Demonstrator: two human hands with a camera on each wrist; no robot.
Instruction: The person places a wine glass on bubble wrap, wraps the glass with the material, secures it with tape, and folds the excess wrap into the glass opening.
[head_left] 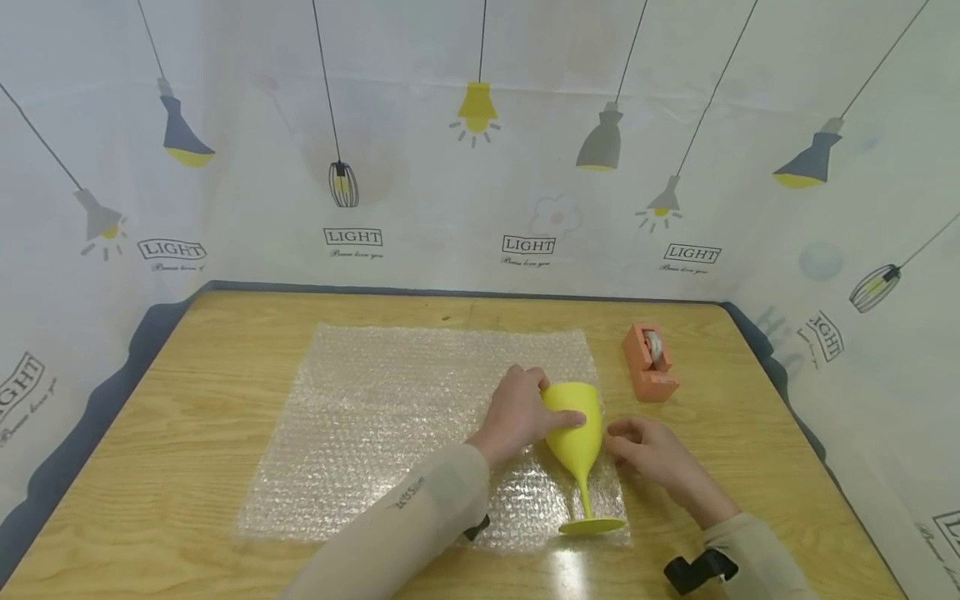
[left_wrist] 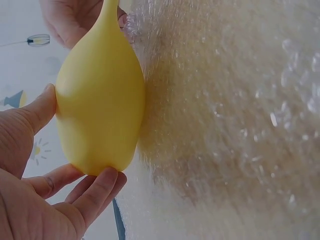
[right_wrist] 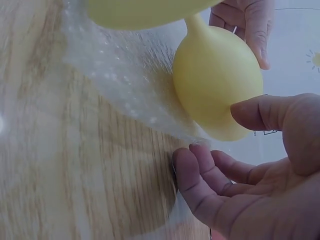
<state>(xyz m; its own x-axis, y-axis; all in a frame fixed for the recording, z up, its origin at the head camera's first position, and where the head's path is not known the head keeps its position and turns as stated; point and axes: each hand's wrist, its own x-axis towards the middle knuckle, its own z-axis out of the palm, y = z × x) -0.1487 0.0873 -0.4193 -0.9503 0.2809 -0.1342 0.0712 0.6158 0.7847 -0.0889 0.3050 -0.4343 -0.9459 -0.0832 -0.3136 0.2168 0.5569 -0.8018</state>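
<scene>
This looks like a small screened-off work booth built around a single wood-grain surface (head_left: pixel 142 433); whether it stands in a home, an office or a lab cannot be told. Pale sheeting (head_left: pixel 420 167) closes in the left, far and right sides, faintly creased and printed with hanging lamps, among them a yellow lamp (head_left: pixel 477 107) at the far middle, and framed LIGHT signs (head_left: pixel 528 245). Bubble wrap (head_left: pixel 390 408) spread over the surface and an orange tape dispenser (head_left: pixel 645 363) at the right suggest a packing spot.
</scene>
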